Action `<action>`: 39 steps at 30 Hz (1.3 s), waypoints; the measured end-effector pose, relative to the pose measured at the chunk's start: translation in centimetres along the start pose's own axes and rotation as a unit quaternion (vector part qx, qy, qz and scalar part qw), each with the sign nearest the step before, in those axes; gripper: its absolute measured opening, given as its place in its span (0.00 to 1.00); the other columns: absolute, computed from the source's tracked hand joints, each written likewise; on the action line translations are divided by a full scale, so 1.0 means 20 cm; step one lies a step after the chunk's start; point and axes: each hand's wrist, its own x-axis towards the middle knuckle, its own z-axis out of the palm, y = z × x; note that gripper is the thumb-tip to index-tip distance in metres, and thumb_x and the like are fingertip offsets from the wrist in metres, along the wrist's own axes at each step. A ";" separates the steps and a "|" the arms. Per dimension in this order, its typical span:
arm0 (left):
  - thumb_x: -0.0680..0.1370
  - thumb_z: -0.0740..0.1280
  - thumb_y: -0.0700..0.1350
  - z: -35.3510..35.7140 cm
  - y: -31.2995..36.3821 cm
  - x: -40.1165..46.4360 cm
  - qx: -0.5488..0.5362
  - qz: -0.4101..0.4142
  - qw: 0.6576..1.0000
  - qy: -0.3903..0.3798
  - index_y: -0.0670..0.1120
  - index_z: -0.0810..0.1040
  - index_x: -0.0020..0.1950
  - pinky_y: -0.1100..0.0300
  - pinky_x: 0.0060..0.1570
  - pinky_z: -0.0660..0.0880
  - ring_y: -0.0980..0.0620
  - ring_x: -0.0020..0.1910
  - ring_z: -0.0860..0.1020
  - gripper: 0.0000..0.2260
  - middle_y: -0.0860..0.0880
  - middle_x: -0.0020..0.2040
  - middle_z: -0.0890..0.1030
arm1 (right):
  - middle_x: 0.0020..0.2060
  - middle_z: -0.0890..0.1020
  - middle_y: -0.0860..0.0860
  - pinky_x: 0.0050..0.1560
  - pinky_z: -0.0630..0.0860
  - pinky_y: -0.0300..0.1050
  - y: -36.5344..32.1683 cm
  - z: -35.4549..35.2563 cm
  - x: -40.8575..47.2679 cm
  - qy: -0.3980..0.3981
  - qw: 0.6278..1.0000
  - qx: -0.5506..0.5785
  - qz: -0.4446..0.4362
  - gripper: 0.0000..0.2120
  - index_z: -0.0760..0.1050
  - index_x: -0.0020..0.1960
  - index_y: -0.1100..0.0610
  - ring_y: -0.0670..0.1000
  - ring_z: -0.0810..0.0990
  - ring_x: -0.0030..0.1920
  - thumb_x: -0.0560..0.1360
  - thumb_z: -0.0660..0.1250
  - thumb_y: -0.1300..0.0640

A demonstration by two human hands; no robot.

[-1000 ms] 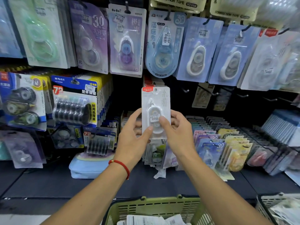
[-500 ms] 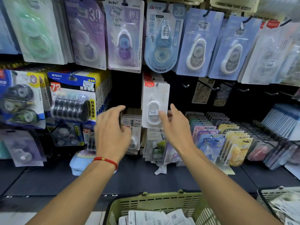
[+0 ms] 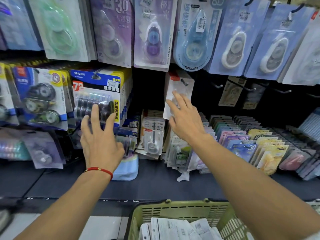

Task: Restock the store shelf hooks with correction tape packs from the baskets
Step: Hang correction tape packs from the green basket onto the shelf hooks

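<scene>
**Floor:** What's in the baskets?

**Me:** The green basket (image 3: 181, 212) sits low in my view, below my right forearm. It holds a loose heap of white packs (image 3: 174, 227) lying back side up, barcodes showing. At the far right edge I catch a sliver of a second basket (image 3: 314, 206); I can't tell what it holds.

**Floor:** And the pack you were hanging?

**Me:** The white correction tape pack (image 3: 179, 94) hangs on its hook (image 3: 183, 82), tilted slightly. My right hand (image 3: 186, 122) is spread flat, fingers straight; the fingertips (image 3: 175, 94) lie over the pack's lower half. I can't tell whether they press it or sit just in front. Nothing is gripped.

**Floor:** Left hand?

**Me:** My left hand (image 3: 100, 135) is open too, fingers splayed and holding nothing. The fingertips sit in front of the black multi-roll pack (image 3: 97, 99), at its lower edge; touching or not, I can't say.

**Floor:** Anything between your hands?

**Me:** Packs standing upright on the shelf (image 3: 154, 177), one clear pack (image 3: 153, 141) in front. Right of my right fingers, the slotted tray (image 3: 285, 135) holds rows of pastel packs on edge.
</scene>
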 end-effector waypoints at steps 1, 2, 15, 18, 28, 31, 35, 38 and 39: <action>0.71 0.75 0.37 0.00 0.01 0.00 0.001 0.000 1.000 0.002 0.49 0.68 0.79 0.32 0.68 0.68 0.33 0.80 0.52 0.37 0.44 0.85 0.48 | 0.84 0.55 0.55 0.69 0.72 0.59 0.00 0.00 0.00 0.003 1.000 0.005 -0.002 0.27 0.65 0.80 0.55 0.58 0.55 0.82 0.82 0.63 0.56; 0.70 0.75 0.37 -0.01 0.02 0.00 0.004 0.000 1.000 0.007 0.49 0.69 0.78 0.31 0.69 0.67 0.32 0.80 0.52 0.37 0.43 0.85 0.48 | 0.83 0.56 0.55 0.68 0.73 0.59 -0.01 0.00 0.00 0.003 1.000 0.009 -0.004 0.26 0.66 0.79 0.55 0.59 0.56 0.81 0.81 0.64 0.56; 0.75 0.68 0.38 0.28 0.40 -0.45 -0.077 0.227 0.946 -0.219 0.48 0.77 0.71 0.44 0.68 0.68 0.41 0.70 0.67 0.23 0.46 0.69 0.76 | 0.63 0.80 0.57 0.57 0.78 0.58 0.31 0.11 -0.85 -0.258 0.962 0.087 0.003 0.14 0.77 0.65 0.55 0.61 0.78 0.62 0.82 0.61 0.56; 0.77 0.68 0.43 0.52 0.36 -0.83 -0.031 0.235 0.900 -0.366 0.54 0.73 0.74 0.48 0.70 0.68 0.45 0.73 0.66 0.25 0.51 0.72 0.74 | 0.66 0.80 0.56 0.63 0.76 0.53 0.41 0.23 -1.25 -0.488 0.868 0.083 0.032 0.16 0.75 0.68 0.53 0.61 0.78 0.64 0.82 0.63 0.52; 0.79 0.70 0.60 0.86 0.24 -1.48 0.069 0.242 0.725 -0.641 0.54 0.48 0.85 0.48 0.79 0.58 0.42 0.83 0.49 0.43 0.45 0.85 0.46 | 0.73 0.71 0.59 0.65 0.74 0.56 0.41 0.49 -2.07 -0.567 0.806 0.098 0.142 0.35 0.54 0.81 0.56 0.63 0.76 0.69 0.82 0.65 0.44; 0.78 0.73 0.57 0.88 0.23 -1.46 0.083 0.269 0.717 -0.638 0.52 0.48 0.85 0.48 0.79 0.58 0.42 0.83 0.48 0.44 0.43 0.84 0.47 | 0.71 0.74 0.59 0.65 0.75 0.52 0.43 0.50 -2.05 -0.532 0.820 0.125 0.173 0.29 0.62 0.78 0.57 0.61 0.77 0.68 0.82 0.67 0.50; 0.78 0.73 0.54 0.89 0.21 -1.45 0.111 0.330 0.710 -0.612 0.49 0.52 0.84 0.47 0.77 0.63 0.42 0.79 0.54 0.42 0.42 0.82 0.51 | 0.63 0.81 0.55 0.58 0.75 0.45 0.48 0.48 -1.99 -0.496 0.811 0.200 0.238 0.14 0.80 0.66 0.54 0.55 0.80 0.61 0.81 0.70 0.55; 0.80 0.71 0.48 0.88 0.19 -1.45 0.125 0.381 0.699 -0.592 0.47 0.53 0.84 0.48 0.75 0.65 0.42 0.78 0.58 0.38 0.40 0.82 0.54 | 0.57 0.83 0.51 0.51 0.78 0.41 0.50 0.43 -1.93 -0.440 0.798 0.271 0.311 0.11 0.83 0.63 0.55 0.52 0.81 0.55 0.80 0.71 0.58; 0.81 0.68 0.47 0.88 0.19 -1.44 0.115 0.387 0.702 -0.587 0.46 0.54 0.83 0.49 0.74 0.65 0.42 0.77 0.60 0.35 0.41 0.80 0.58 | 0.55 0.83 0.50 0.49 0.78 0.40 0.52 0.40 -1.92 -0.421 0.794 0.286 0.333 0.11 0.83 0.63 0.55 0.51 0.82 0.54 0.80 0.72 0.58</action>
